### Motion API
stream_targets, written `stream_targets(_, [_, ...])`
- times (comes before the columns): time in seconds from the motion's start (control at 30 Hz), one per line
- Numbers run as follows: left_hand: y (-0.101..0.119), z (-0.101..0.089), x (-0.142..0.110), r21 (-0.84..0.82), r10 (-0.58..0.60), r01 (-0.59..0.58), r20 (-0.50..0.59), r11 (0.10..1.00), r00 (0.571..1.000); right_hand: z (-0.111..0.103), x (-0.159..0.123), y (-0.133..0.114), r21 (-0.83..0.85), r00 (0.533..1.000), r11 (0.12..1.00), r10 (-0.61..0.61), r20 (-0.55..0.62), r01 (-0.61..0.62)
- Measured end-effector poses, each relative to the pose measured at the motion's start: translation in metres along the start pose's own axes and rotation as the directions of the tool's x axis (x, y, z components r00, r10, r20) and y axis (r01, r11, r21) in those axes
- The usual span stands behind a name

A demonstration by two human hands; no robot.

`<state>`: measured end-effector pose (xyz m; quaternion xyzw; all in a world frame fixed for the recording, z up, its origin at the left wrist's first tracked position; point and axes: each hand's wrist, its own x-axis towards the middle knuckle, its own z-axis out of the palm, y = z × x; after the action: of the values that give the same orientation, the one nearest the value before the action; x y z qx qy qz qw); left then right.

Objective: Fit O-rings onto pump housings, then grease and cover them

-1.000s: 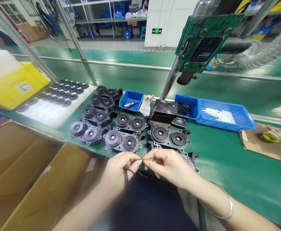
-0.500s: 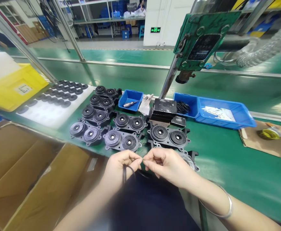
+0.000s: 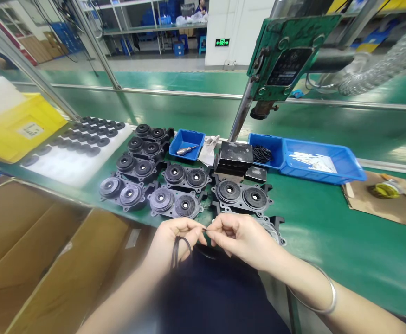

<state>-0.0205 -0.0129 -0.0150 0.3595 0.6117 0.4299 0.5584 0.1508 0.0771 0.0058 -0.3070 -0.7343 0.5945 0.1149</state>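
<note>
Thumb and fingertips pinched, my left hand (image 3: pixel 179 235) grips a thin black rubber ring (image 3: pixel 175 250), whose strands loop around the palm and hang below it. My right hand (image 3: pixel 235 236) meets it fingertip to fingertip, pinching a short dark stretch of the same ring. Most of that stretch is hidden by the fingers. Just beyond the hands lie black twin-round housings, one at the left (image 3: pixel 175 202) and one at the right (image 3: pixel 242 194). Another housing (image 3: pixel 274 229) is partly covered by my right hand and wrist.
A green press head (image 3: pixel 289 58) hangs over the bench. Behind the housings stand a blue bin (image 3: pixel 187 139) with a screwdriver, black blocks (image 3: pixel 236 155), a bin of black rings (image 3: pixel 262 153) and a longer bin (image 3: pixel 354 174). Left are a yellow crate (image 3: pixel 32 120), dark discs (image 3: pixel 84 137) and a cardboard box (image 3: pixel 67 269).
The fingertips have shifted slightly along the ring, and its hanging loops have swung a little left and lower at my left hand. Both hands stay together. The view has tilted slightly.
</note>
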Motion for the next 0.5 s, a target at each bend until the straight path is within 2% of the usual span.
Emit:
stream_targets(0.1, [0.0017, 0.0032, -0.0003, 0.062, 0.032, -0.03, -0.038, 0.998, 0.999, 0.0009, -0.0007, 0.0014, -0.087, 0.997, 0.994, -0.065, -0.037, 0.062])
stream_targets(0.17, [0.0017, 0.0035, -0.001, 0.013, 0.013, -0.013, -0.02, 1.0, 1.0, 0.0012, -0.0017, 0.0015, -0.129, 0.993, 0.988, -0.096, -0.064, 0.087])
stream_targets(0.3, [-0.0005, 0.0002, -0.002, -0.087, -0.004, 0.007, 0.035, 0.996, 0.999, -0.0006, -0.004, -0.0006, -0.095, 0.998, 0.994, -0.048, -0.036, 0.044])
stream_targets(0.4, [-0.0022, -0.0011, -0.0015, -0.056, 0.031, -0.028, 0.059, 0.998, 0.998, -0.003, -0.0049, -0.0013, -0.041, 1.0, 0.999, -0.011, -0.013, 0.01])
stream_targets(0.5, [-0.0011, 0.0017, -0.0001, 0.001, 0.031, -0.031, 0.027, 1.0, 0.999, -0.0039, -0.0051, -0.0004, -0.054, 0.999, 0.998, -0.027, -0.03, 0.025])
